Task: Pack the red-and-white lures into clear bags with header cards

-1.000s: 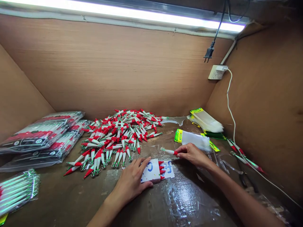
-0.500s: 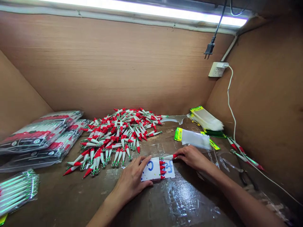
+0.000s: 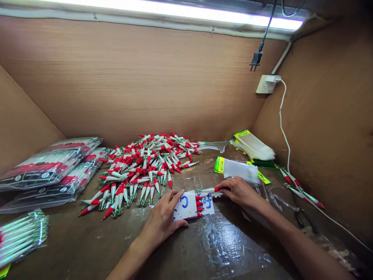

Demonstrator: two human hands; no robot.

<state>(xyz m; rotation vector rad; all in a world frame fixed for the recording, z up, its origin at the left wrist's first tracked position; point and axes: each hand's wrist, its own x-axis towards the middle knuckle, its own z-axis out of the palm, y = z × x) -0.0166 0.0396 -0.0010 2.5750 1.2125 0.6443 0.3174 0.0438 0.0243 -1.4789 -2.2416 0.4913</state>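
Observation:
My left hand [image 3: 167, 212] grips the left end of a small white box [image 3: 186, 206] with blue handwriting, thumb along its near side and fingers over the far side. Red tips of several squid jigs stick out of the box's right end, over a white flap [image 3: 208, 205] with blue writing. My right hand [image 3: 237, 191] pinches one red and white squid jig [image 3: 209, 190] by its red tip. That jig lies level at the box's far right corner, its green hooked end toward the box. Whether it touches the box I cannot tell.
A big heap of squid jigs [image 3: 148, 163] lies behind the box. Bagged jigs [image 3: 43, 167] are stacked at left, with another clear pack [image 3: 23, 237] nearer. Clear bags with yellow headers [image 3: 240, 171], pliers [image 3: 304, 221] and a white cable [image 3: 287, 136] are at right.
The jig in my right hand has shifted very slightly, and the white box is tilted a little differently under my left hand. Both hands keep their hold.

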